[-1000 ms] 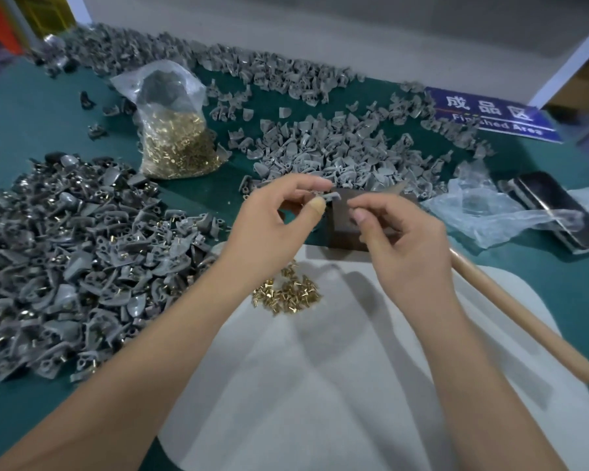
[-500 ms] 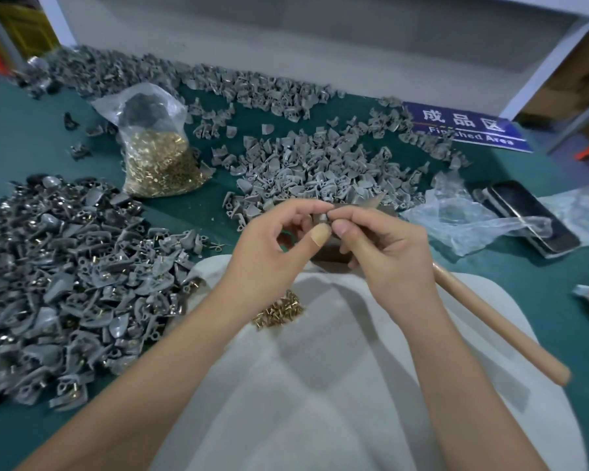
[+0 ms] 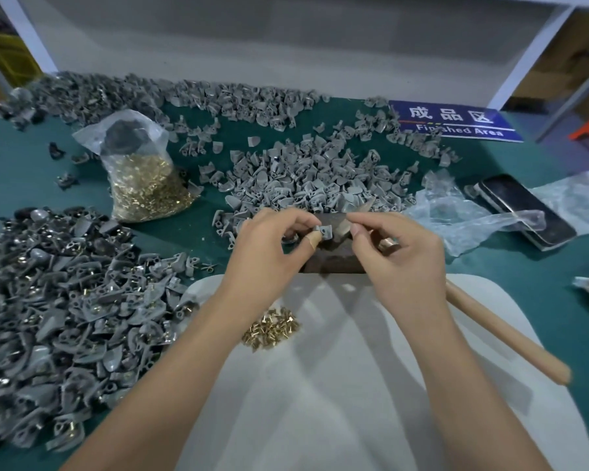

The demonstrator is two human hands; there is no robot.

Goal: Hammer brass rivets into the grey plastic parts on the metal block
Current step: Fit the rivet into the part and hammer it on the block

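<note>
My left hand (image 3: 271,244) pinches a small grey plastic part (image 3: 323,231) between thumb and fingers, just above the dark metal block (image 3: 334,258). A tan plaster wraps the left thumb tip. My right hand (image 3: 397,253) is right beside the part with its fingertips pinched together; whether a rivet sits between them is too small to tell. A small heap of loose brass rivets (image 3: 272,328) lies on the white sheet (image 3: 337,385) below my left wrist. The hammer's wooden handle (image 3: 504,334) runs out to the right from under my right hand.
A big pile of grey parts with rivets (image 3: 58,311) fills the left. Another heap of plain grey parts (image 3: 306,185) lies behind the block. A plastic bag of brass rivets (image 3: 143,178) stands back left. A phone (image 3: 524,209), crumpled clear plastic (image 3: 456,222) and a blue sign (image 3: 456,122) are at right.
My fingertips, touching at the part half a second ago, have drawn slightly apart, with the part now showing in my left hand over the block. The camera view has shifted.
</note>
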